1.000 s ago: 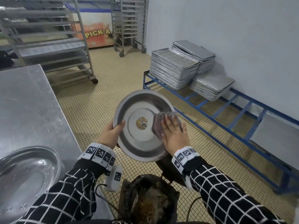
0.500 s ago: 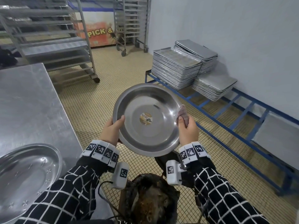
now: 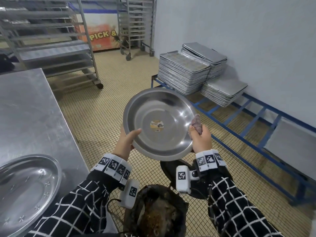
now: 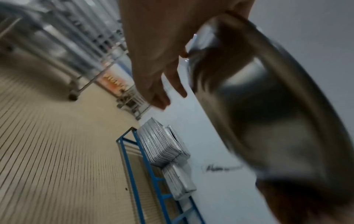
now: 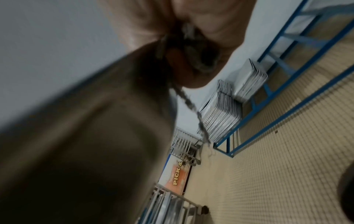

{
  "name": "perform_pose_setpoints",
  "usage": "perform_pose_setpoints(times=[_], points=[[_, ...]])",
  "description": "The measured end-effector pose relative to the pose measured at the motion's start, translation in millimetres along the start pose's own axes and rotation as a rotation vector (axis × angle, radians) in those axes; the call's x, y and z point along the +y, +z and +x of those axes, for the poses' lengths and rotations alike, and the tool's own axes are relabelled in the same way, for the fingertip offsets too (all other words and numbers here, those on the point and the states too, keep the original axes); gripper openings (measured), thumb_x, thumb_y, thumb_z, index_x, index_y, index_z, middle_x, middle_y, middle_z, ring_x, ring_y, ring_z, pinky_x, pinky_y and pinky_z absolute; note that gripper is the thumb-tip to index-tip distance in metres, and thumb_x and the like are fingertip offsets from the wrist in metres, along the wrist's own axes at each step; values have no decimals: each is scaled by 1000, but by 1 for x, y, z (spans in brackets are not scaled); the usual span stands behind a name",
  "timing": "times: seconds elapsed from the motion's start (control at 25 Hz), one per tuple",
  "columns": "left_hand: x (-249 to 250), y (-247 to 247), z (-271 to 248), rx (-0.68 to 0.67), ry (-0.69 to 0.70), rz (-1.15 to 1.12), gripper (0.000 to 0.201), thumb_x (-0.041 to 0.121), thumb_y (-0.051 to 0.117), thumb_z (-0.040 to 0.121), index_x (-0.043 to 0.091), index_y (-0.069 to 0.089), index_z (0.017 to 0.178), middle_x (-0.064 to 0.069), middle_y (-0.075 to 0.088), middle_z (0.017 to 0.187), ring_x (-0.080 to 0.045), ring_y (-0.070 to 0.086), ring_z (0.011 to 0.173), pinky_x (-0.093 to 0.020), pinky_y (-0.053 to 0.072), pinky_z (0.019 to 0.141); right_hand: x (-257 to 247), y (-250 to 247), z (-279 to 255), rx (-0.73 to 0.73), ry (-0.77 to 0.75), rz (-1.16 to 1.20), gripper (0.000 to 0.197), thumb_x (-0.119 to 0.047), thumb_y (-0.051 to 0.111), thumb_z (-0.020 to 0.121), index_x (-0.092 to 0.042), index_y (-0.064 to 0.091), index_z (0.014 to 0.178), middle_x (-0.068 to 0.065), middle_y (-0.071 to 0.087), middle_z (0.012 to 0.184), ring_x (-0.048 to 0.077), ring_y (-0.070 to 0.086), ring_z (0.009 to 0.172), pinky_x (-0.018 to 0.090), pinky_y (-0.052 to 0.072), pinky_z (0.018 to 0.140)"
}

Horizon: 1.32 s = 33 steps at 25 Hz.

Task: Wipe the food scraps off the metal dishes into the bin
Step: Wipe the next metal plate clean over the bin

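I hold a round metal dish (image 3: 159,124) in both hands above the black-bagged bin (image 3: 153,211), its hollow facing me and a small sticker at its centre. My left hand (image 3: 131,135) grips the left rim, thumb inside the dish. My right hand (image 3: 196,132) holds the right rim with a bunched grey-purple cloth (image 3: 196,123) in its fist. In the left wrist view the dish's underside (image 4: 268,113) is blurred beside my left hand (image 4: 153,60). In the right wrist view the cloth (image 5: 191,50) sits in my palm against the dish (image 5: 86,136). No scraps show in the dish.
A second metal dish (image 3: 25,190) lies on the steel table (image 3: 34,108) at my left. Stacked baking trays (image 3: 184,74) rest on a low blue frame (image 3: 256,117) along the right wall. Wheeled tray racks (image 3: 68,48) stand at the back on the tiled floor.
My right hand left the inside of the dish, where it pressed the cloth flat, and now grips the right rim with the cloth bunched. The dish has tipped flatter and risen a little.
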<state>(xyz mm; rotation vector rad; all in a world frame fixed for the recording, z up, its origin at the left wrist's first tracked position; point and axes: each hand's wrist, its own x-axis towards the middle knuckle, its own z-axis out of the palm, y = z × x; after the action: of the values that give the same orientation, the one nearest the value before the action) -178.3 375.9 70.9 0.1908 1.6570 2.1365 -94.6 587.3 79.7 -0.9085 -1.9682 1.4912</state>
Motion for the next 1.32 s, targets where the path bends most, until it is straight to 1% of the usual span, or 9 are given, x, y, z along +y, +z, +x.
perform_pose_setpoints(times=[0.12, 0.28, 0.52, 0.68, 0.76, 0.88, 1.08, 1.16, 1.32], points=[[6, -7, -4, -79, -92, -142, 31, 30, 54, 92, 7, 65, 109, -10, 71, 87, -27, 69, 76, -35, 57, 70, 5, -19, 6, -155, -4, -92, 11, -24, 59, 91, -17, 61, 100, 0, 65, 91, 13, 62, 84, 25, 48, 68], [10, -5, -4, 18, -98, -45, 37, 33, 42, 99, 6, 66, 96, -7, 70, 74, -22, 67, 63, -31, 55, 63, 12, -19, -7, -155, 65, -85, 18, -26, 58, 92, -15, 58, 107, 1, 63, 96, 12, 61, 85, 21, 44, 63], [2, 22, 1, 105, 18, -70, 45, 41, 34, 101, 9, 59, 120, -11, 72, 99, -26, 69, 92, -39, 52, 88, -2, 13, -22, 19, 144, 136, 18, -23, 54, 94, -13, 46, 108, 0, 57, 90, 8, 56, 71, 15, 40, 49], [2, 30, 4, 44, -66, 128, 34, 36, 49, 96, 9, 59, 114, -10, 70, 105, -22, 67, 97, -42, 48, 98, -13, 26, -24, 83, 164, 233, 19, -18, 55, 93, -12, 44, 108, -1, 54, 88, 8, 56, 70, 11, 41, 44], [7, 24, 6, -13, -41, 149, 26, 24, 55, 93, 9, 56, 115, -9, 70, 103, -21, 68, 92, -43, 50, 97, -17, 20, -19, 80, 131, 202, 19, -17, 56, 92, -11, 47, 109, 0, 55, 90, 13, 58, 75, 15, 45, 50], [16, 1, 13, -27, 9, -153, 50, 22, 61, 88, 8, 41, 132, -13, 64, 109, -27, 67, 89, -43, 57, 80, -20, 2, -7, 4, 73, 100, 23, -20, 56, 92, -13, 52, 113, -1, 59, 98, 16, 61, 87, 26, 51, 66], [25, -13, 5, -40, -58, -215, 27, 25, 45, 96, 8, 66, 101, -5, 70, 80, -21, 68, 71, -35, 58, 68, -21, -12, 2, -177, 63, 2, 22, -23, 59, 89, -19, 56, 111, 2, 64, 104, 18, 64, 95, 42, 54, 85], [23, -12, 5, 37, -54, -179, 24, 20, 45, 96, 8, 66, 96, -6, 69, 76, -21, 66, 68, -34, 56, 70, -23, -6, 0, -163, 85, 1, 23, -26, 59, 90, -16, 55, 110, 6, 63, 104, 21, 64, 91, 42, 55, 82], [20, 1, 5, 169, -24, -64, 25, 24, 43, 98, 8, 63, 98, -6, 68, 79, -21, 64, 73, -35, 51, 77, -24, 15, -9, -70, 113, 70, 19, -24, 54, 94, -14, 46, 107, 1, 56, 94, 10, 56, 76, 21, 44, 56]])
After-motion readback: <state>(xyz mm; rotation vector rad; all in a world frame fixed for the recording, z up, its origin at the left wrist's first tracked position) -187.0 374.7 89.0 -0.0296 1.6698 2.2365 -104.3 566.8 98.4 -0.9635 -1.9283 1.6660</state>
